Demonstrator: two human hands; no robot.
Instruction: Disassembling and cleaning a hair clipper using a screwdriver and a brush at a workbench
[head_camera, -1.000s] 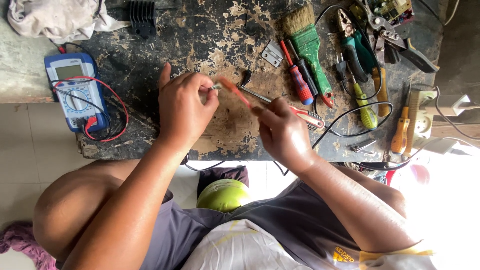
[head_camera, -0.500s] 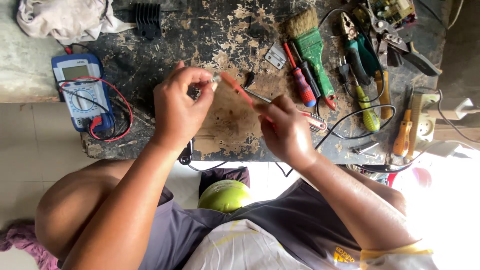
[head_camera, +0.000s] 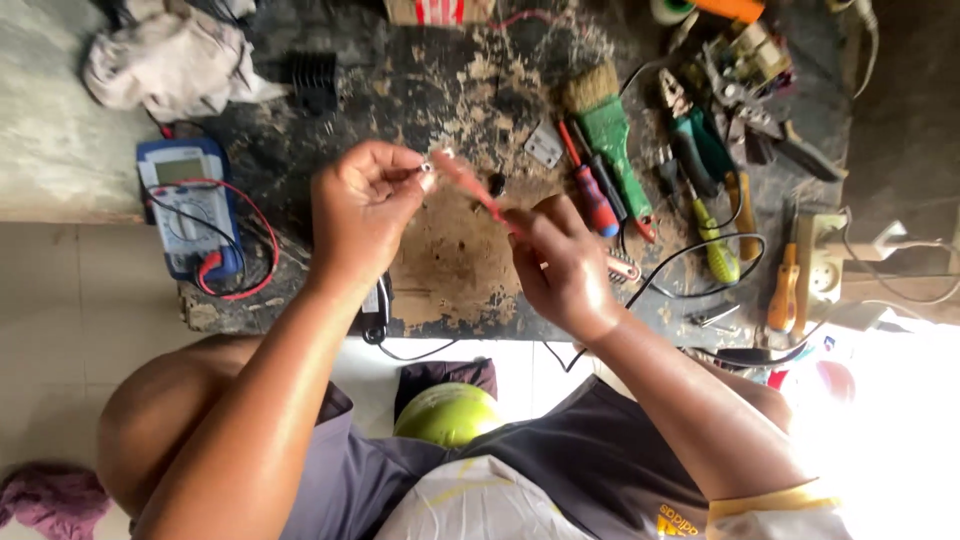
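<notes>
Pinching small metal part (head_camera: 428, 165) in left hand (head_camera: 362, 215) fingertips above worn bench (head_camera: 450, 270); right hand (head_camera: 562, 262) grips thin red tool (head_camera: 470, 187), tip touching part. Work looks mid-step, part not set down. Multimeter (head_camera: 188, 205) left, screwdrivers (head_camera: 592, 190) right

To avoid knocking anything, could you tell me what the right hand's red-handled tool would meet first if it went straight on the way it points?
The small part pinched in the left hand; the red-handled tool in the right hand already points at it, though depth is unclear.
</notes>
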